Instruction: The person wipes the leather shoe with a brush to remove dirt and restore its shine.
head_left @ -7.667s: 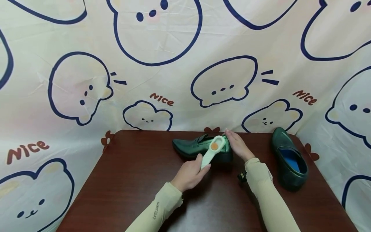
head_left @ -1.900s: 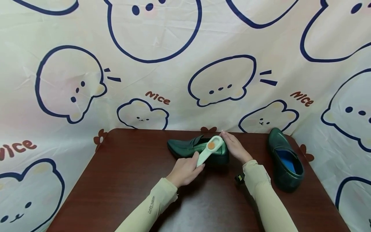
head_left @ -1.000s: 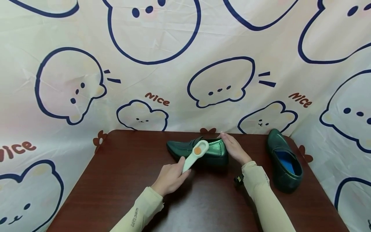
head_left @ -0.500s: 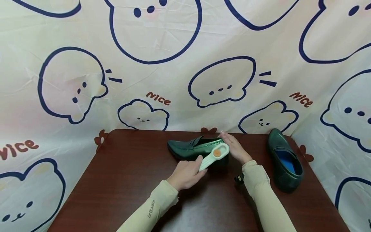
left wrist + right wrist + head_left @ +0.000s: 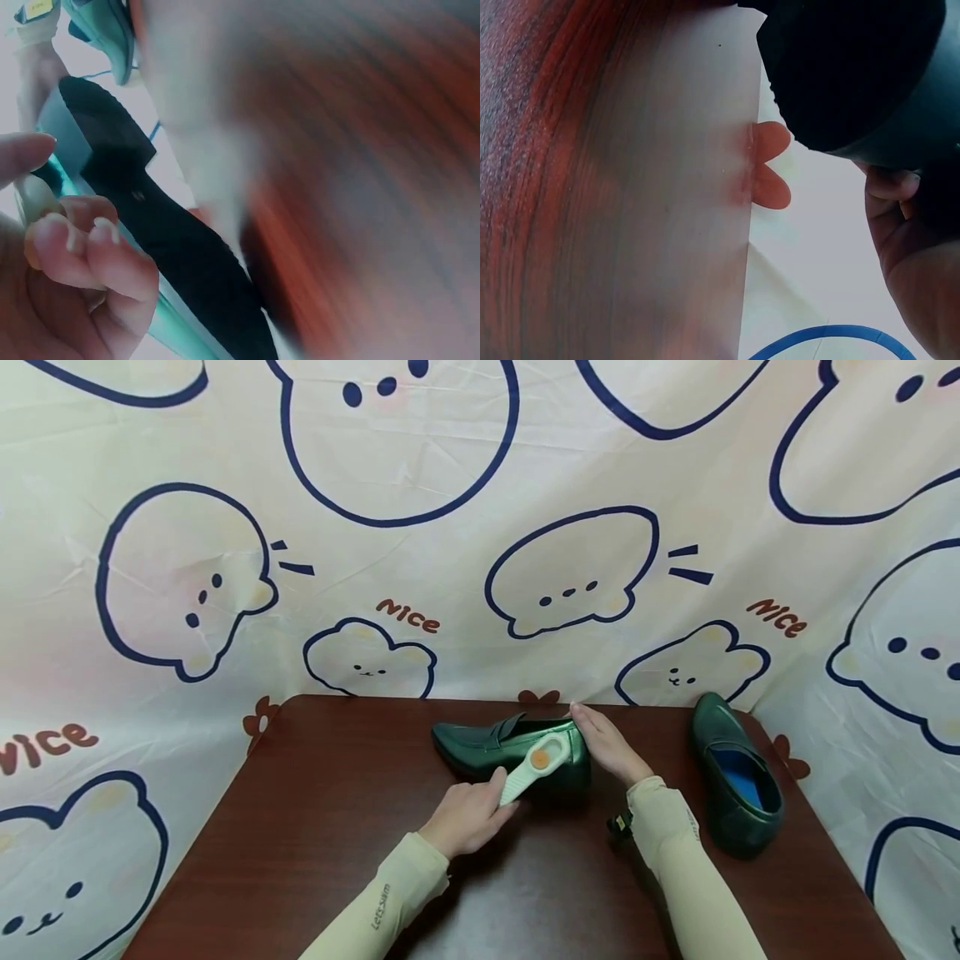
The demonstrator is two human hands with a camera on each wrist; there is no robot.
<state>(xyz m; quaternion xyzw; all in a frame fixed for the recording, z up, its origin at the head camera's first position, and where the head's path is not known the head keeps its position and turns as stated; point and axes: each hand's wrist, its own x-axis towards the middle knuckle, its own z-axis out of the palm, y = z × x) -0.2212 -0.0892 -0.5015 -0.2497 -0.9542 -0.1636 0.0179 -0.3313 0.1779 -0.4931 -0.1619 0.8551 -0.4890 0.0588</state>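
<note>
Gripping a pale tool (image 5: 527, 773) by its handle, the left hand (image 5: 467, 814) holds the round head before the side of a green shoe (image 5: 480, 747), though contact cannot be told. The right hand (image 5: 611, 747) grips that shoe's heel, raised above the surface (image 5: 337, 827) close to its far edge; a second shoe (image 5: 738, 777) stands near the right edge. Pressing too hard with the tool could swing the shoe out of its one-handed hold. Compared with half a second ago, the tool's head sits slightly nearer the toe; the right hand keeps its place.
</note>
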